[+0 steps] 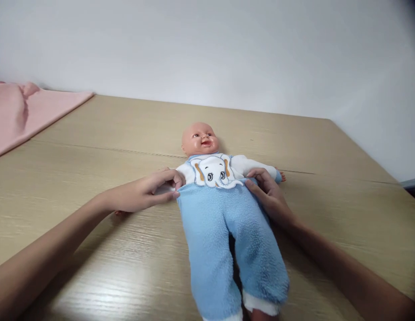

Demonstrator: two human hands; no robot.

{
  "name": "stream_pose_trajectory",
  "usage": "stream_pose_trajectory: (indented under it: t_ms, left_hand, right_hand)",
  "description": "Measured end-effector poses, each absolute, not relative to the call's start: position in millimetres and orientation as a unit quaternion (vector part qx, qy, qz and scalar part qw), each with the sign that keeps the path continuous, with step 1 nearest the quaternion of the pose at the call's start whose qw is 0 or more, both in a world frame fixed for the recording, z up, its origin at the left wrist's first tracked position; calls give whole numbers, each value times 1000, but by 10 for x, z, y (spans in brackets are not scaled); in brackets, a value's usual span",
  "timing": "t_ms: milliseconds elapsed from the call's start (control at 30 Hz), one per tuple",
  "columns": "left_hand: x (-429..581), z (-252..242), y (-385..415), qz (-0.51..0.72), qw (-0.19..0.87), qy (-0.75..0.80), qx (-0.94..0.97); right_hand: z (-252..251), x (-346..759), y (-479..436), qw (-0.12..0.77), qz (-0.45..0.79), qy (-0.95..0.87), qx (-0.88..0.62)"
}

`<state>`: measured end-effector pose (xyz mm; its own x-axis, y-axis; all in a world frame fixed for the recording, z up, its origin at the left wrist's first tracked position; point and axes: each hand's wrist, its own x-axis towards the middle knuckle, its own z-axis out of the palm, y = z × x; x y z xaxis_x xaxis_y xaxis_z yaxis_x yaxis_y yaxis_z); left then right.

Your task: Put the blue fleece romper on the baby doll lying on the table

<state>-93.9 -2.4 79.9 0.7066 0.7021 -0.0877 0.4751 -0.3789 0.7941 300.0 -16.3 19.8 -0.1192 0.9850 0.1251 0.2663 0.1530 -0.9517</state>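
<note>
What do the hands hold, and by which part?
The left hand and the right hand pinch the blue trousers on the doll at their top edge, one on each side.

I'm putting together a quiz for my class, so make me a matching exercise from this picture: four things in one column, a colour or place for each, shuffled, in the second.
1 pink cloth
2 trousers
3 elephant patch
4 right hand

A light blue
B on the doll's chest
C at the waist, on the side away from the cloth
D far left of the table

Pairs: 1-D, 2-A, 3-B, 4-C
</note>
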Motion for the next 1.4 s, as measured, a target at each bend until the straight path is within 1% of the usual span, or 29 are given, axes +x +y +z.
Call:
stream_pose_trajectory:
  t_ms: [67, 167, 300, 400, 467, 567, 700, 767, 833, 933, 1033, 1100, 1167, 1267, 1333, 1400]
  left_hand:
    - [-951, 797, -16, 134, 455, 364, 802]
    - [-943, 799, -8, 144, 480, 368, 783]
    - [-909, 771, 2, 156, 464, 372, 789]
    - [-885, 705, -1, 189, 432, 384, 794]
    - [-866, 650, -14, 210, 390, 402, 801]
    - [-805, 596, -42, 229, 288, 438, 820]
    - [-538, 688, -57, 318, 143, 453, 820]
    - [-268, 813, -39, 345, 103, 428, 829]
    - [97, 942, 7, 315, 84, 383, 864]
    - [721, 1043, 136, 203, 55, 355, 911]
    - [1244, 1008, 316, 86, 31, 344, 935]
    - [1462, 950, 434, 25, 37, 340, 939]
    - [1575, 893, 527, 9, 45, 344, 938]
    - [1615, 827, 602, 28, 39, 350, 935]
    - [1604, 805, 615, 35, 34, 338, 940]
    - [1590, 805, 607, 58, 44, 322, 944]
  right_hand:
    - [175, 2974, -165, 437, 385, -634, -509]
    - [153, 2951, -167, 418, 333, -658, -530]
    - [119, 2959, -161, 409, 298, -666, -549]
    - [83, 2978, -171, 435, 258, -663, -552]
    - [71, 2995, -188, 472, 214, -651, -555]
    - [90, 3010, -220, 537, 177, -629, -534]
    - [139, 2994, -254, 596, 189, -626, -467]
    - [144, 2988, -268, 605, 203, -627, -446]
    - [137, 2994, -284, 611, 211, -623, -441]
    - [117, 3028, -312, 613, 212, -609, -457]
    - [94, 3072, -323, 617, 206, -596, -470]
    - [75, 3093, -309, 636, 222, -582, -456]
    - [55, 3102, -284, 669, 250, -562, -418]
    - [31, 3104, -255, 706, 266, -551, -357]
    - [30, 3101, -264, 711, 228, -576, -333]
    - [40, 3090, -303, 684, 154, -643, -307]
